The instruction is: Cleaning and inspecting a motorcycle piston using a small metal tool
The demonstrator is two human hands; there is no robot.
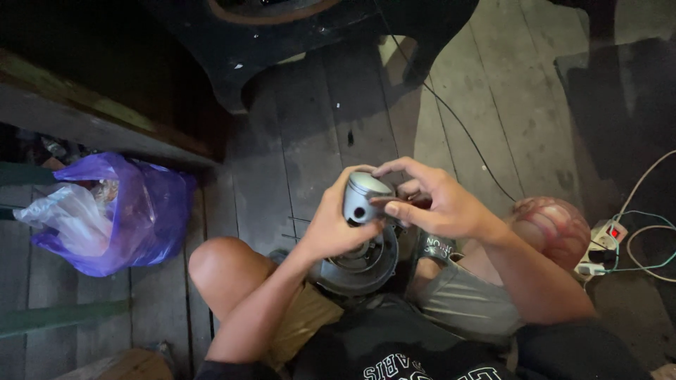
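1. Worn grey floorboards (331, 119) run under the seated person, dim and scuffed.
2. Left hand (334, 225) has its fingers wrapped round a small grey metal piston (362, 195), holding it above the lap between the knees.
3. Right hand (440, 204) lies against the piston's side, fingers curled, thumb and forefinger pinching at it.
4. Below the hands sits a round grey metal housing (355, 266).
5. At left lies a purple plastic bag (123, 218); at right, a white power strip (605, 243) with cables.
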